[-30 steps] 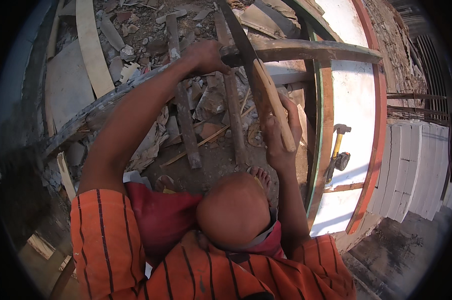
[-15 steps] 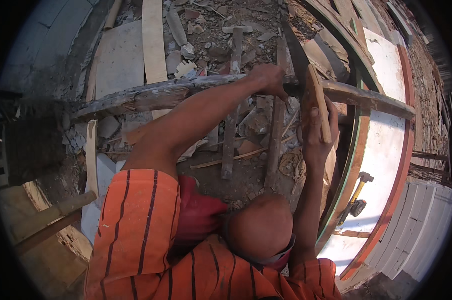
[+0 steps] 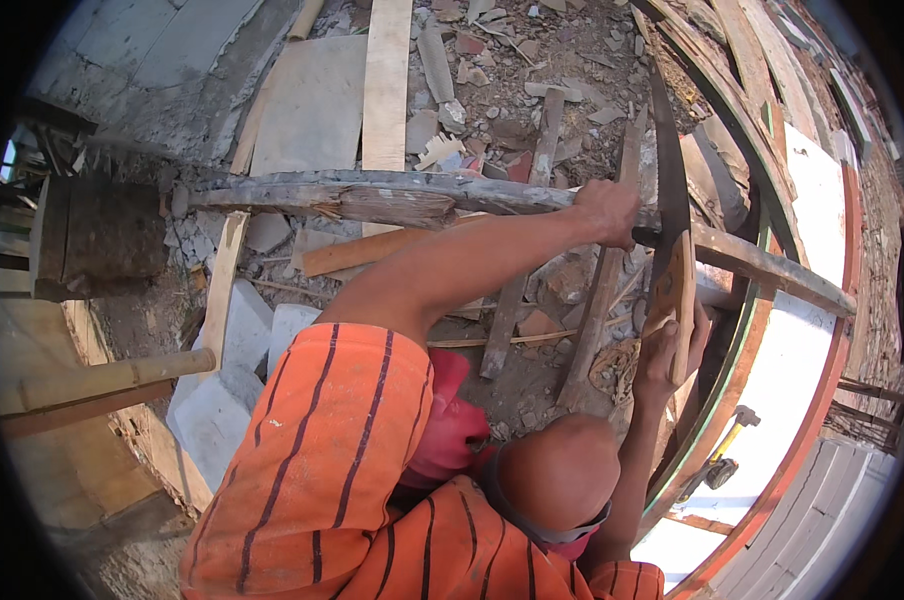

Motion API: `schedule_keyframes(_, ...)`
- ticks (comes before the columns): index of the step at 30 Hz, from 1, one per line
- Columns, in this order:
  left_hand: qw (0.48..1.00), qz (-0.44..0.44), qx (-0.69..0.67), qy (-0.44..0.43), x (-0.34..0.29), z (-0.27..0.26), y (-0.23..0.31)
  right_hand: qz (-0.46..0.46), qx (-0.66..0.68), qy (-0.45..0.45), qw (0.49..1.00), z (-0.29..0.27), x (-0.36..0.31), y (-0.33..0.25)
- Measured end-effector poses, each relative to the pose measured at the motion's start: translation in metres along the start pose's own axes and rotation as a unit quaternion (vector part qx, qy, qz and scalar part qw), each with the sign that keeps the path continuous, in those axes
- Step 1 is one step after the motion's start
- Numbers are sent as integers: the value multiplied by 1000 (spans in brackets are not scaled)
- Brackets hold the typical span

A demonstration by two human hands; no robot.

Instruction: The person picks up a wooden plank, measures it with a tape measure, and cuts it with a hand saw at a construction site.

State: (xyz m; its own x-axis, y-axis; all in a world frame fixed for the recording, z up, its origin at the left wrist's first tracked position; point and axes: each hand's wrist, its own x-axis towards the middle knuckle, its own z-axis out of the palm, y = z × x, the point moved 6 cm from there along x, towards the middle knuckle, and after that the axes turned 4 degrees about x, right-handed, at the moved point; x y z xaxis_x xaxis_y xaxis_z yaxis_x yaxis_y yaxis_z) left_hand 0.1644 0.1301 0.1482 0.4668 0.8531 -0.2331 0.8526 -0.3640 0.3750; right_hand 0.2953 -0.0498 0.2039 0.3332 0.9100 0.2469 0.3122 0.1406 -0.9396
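A handsaw with a long dark blade (image 3: pixel 670 160) and a wooden handle (image 3: pixel 686 300) lies across a weathered wooden beam (image 3: pixel 392 198), near the beam's right part. My right hand (image 3: pixel 662 352) is closed round the handle on the near side of the beam. Just left of the blade, my left hand (image 3: pixel 607 212) grips the top of the beam, its fingers partly hidden. The beam runs left to right in front of me. How deep the blade sits in the wood cannot be made out.
A hammer (image 3: pixel 734 430) and a tape measure (image 3: pixel 720 472) lie on a white panel at right. Wooden strips (image 3: pixel 520 300) cross the rubble-strewn ground (image 3: pixel 512 90) beneath the beam. White blocks (image 3: pixel 217 405) and a bamboo pole (image 3: pixel 102 380) are at left.
My right hand has drawn the handsaw back toward me across the beam. My left hand keeps its grip on the beam. The whole view has shifted.
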Motion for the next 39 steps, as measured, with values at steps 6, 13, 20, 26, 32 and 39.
schedule_keyframes(6,996,33,-40,-72,18,2,-21,100,-42,-63,992,-32,-43,-34)
schedule_keyframes(13,993,45,-37,-100,25,-5,-18,123,5,-61,991,-109,-145,-48)
schedule_keyframes(20,999,10,7,-49,7,-16,0,31,-34,-80,996,3,28,-24)
schedule_keyframes(26,985,55,-65,-152,26,-5,-13,146,-93,-52,983,-98,-130,-56)
schedule_keyframes(32,994,50,-50,-84,30,-12,-7,82,-122,-31,989,-115,-137,-53)
schedule_keyframes(39,997,43,-30,-58,14,-14,-8,117,-38,-113,986,-46,-45,-46)
